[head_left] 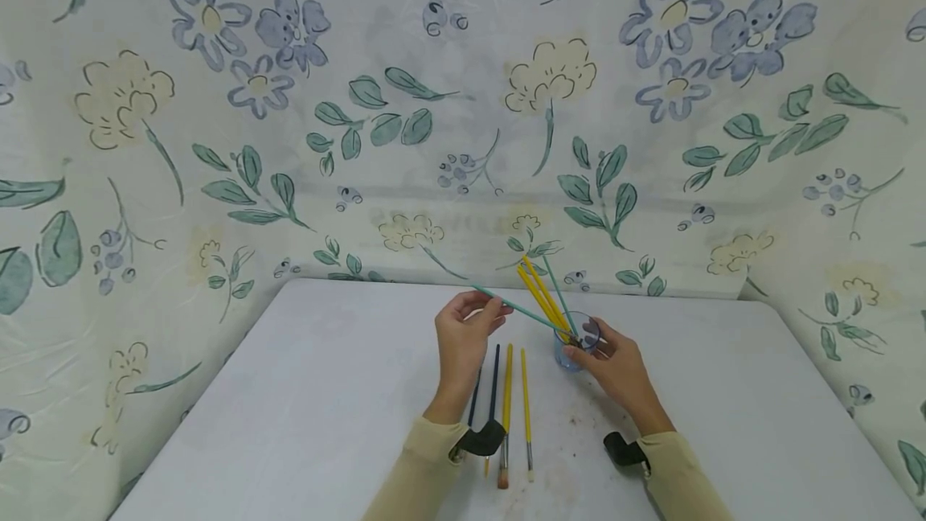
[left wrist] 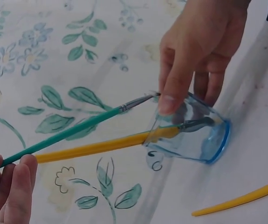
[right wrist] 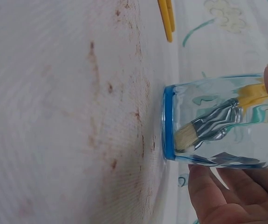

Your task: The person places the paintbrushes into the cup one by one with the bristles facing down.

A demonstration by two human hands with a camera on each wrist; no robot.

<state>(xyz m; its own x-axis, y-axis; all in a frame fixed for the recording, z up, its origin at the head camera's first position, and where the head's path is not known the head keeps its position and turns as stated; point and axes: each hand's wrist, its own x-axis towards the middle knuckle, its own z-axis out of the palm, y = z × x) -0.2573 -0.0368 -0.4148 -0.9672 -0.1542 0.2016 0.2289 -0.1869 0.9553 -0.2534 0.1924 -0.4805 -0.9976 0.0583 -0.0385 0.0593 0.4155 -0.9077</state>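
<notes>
My left hand pinches a green paintbrush near the end of its handle. The brush slants down to the right, its bristle tip right at the rim of a clear blue-tinted glass. My right hand grips the glass, thumb on the near side and fingers round the other. Inside the glass lean yellow paintbrushes and another green paintbrush, handles up. In the right wrist view their bristles show near the thick blue base.
Several paintbrushes lie side by side on the white table, including a dark blue one, a thick yellow one and a thin yellow one. Brownish specks mark the tabletop. A floral sheet hangs behind and at both sides.
</notes>
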